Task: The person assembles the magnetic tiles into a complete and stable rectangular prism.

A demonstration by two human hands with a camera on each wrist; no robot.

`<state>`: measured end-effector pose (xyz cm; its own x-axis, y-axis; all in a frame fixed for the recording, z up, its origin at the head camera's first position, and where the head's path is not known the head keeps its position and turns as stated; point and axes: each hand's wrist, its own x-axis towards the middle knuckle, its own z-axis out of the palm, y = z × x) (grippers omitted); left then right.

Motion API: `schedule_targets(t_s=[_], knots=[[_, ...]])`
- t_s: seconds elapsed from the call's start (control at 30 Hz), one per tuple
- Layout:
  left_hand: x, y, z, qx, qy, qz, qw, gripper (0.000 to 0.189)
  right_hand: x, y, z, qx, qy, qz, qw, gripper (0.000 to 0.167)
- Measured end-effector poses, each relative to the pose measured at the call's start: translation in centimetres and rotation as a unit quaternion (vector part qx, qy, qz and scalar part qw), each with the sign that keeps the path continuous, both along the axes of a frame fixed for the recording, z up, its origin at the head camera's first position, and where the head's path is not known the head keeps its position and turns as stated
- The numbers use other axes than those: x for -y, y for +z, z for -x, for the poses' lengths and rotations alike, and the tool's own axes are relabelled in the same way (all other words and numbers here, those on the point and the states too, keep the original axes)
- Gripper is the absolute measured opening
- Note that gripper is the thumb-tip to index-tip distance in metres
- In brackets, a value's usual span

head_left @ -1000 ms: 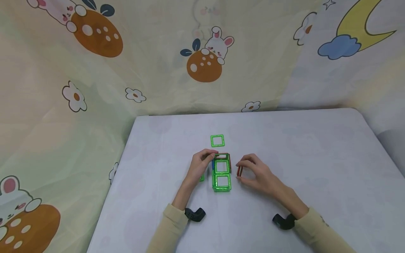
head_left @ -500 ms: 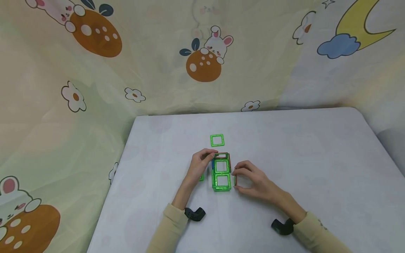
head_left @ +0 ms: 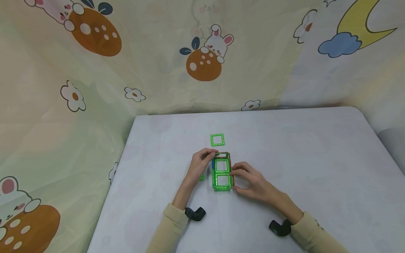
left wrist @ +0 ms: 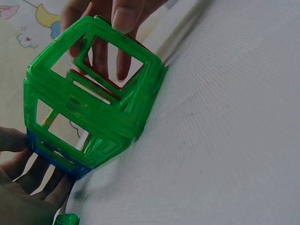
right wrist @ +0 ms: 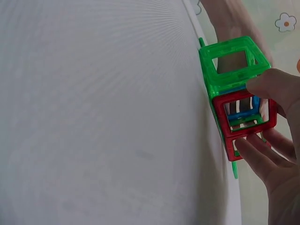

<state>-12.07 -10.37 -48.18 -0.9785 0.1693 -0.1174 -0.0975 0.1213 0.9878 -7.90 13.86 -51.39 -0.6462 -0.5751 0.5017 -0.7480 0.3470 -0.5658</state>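
Assembly, apparently: pinching red tile (right wrist: 223, 117) against 4 o'clock side of box (head_left: 222, 173) on table (head_left: 294, 151) in half-curled right hand (head_left: 254, 182), gripping 11 o'clock corner in left hand (head_left: 201, 162); next, probably, squaring edges.

Two hands (head_left: 200, 163) (head_left: 257, 181), one tile structure (head_left: 222, 172), two loose pieces (head_left: 217, 144) (head_left: 201, 178), two wrist cameras (head_left: 195, 214) (head_left: 280, 228), one table (head_left: 316, 158).

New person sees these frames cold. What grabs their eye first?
Probably the bright green block structure on the white table, with the left hand and right hand touching it from either side. Next, the red square on its right side, plain in the right wrist view. Then the printed backdrop behind the table, with a yellow moon at upper right.
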Motion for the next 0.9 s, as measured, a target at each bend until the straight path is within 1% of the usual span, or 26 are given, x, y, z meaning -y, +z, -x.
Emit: schedule_targets(t_s=[0.07,0.2,0.3,0.43,0.6,0.7,0.8,0.9], knots=[[0.0,-0.6,0.3,0.004,0.0,-0.001,1.0,0.025,0.0,0.0,0.0,-0.002,0.001,0.002,1.0,0.046],[0.2,-2.3,1.1,0.008,0.0,0.0,1.0,0.025,0.0,-0.1,0.1,-0.012,0.003,0.006,0.9999,0.046],[0.3,-3.0,1.2,0.006,-0.001,-0.005,1.0,0.027,0.0,-0.1,0.1,-0.016,0.003,0.006,0.9998,0.046],[0.4,-3.2,1.2,0.004,-0.004,-0.009,0.9999,0.027,0.0,-0.1,-0.1,-0.016,0.002,0.0,0.9999,0.051],[0.5,-3.0,1.2,0.001,-0.005,-0.006,1.0,0.027,-0.1,0.1,-0.5,-0.006,-0.007,-0.01,0.9999,0.057],[0.5,-3.0,1.1,-0.001,-0.006,-0.004,1.0,0.027,0.1,0.1,-0.8,0.013,-0.009,0.007,0.9999,0.061],[0.5,-3.0,1.2,-0.002,-0.006,-0.003,1.0,0.026,0.5,-0.1,-1.1,0.018,-0.025,0.027,0.9992,0.063],[0.5,-3.0,1.2,-0.002,-0.006,-0.002,1.0,0.024,0.9,-0.4,-1.9,0.017,-0.062,0.029,0.9975,0.059]])
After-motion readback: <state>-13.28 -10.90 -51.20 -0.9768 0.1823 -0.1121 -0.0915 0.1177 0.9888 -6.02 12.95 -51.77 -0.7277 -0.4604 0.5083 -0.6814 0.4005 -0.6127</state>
